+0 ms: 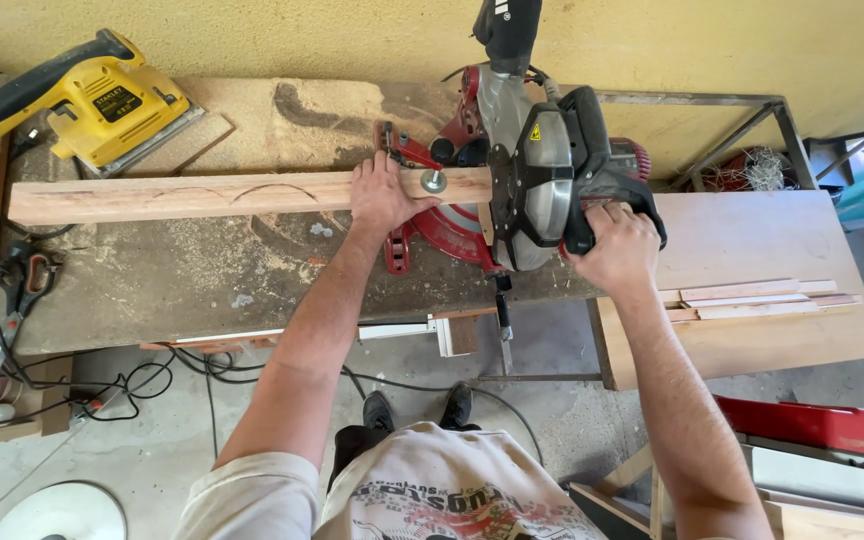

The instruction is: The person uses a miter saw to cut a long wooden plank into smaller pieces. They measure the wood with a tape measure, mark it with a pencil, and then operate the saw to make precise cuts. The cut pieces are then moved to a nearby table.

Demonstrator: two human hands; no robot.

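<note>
The left hand (384, 196) lies flat, palm down, on a long wooden board (192, 196); the fingers are spread over the board's top face and press it down rather than wrapping it. The board runs lengthwise along the back of the bench (152, 280), extending well out to the left of this hand, while its right end passes under the saw head just beside the thumb. Curved pencil lines show on the board's face to the left of the hand. A red clamp with a round knob (433, 181) stands touching the board immediately right of the fingertips.

The right hand (617, 248) is closed in a full grip around the black handle of the mitre saw (537, 170). The saw head sits between the two hands, its grey guard directly left of the right hand and its red base (447, 232) below and left, toward the left hand.

To the right of the right hand, a flat wooden panel (752, 330) carries several thin wooden strips (752, 297) lying side by side, near the wrist but apart from it.

Far left of the left hand, beyond the board's end, a yellow sander (92, 100) rests on the bench. Below it, near the bench's left edge, black cables (12, 330) hang down to the floor.
</note>
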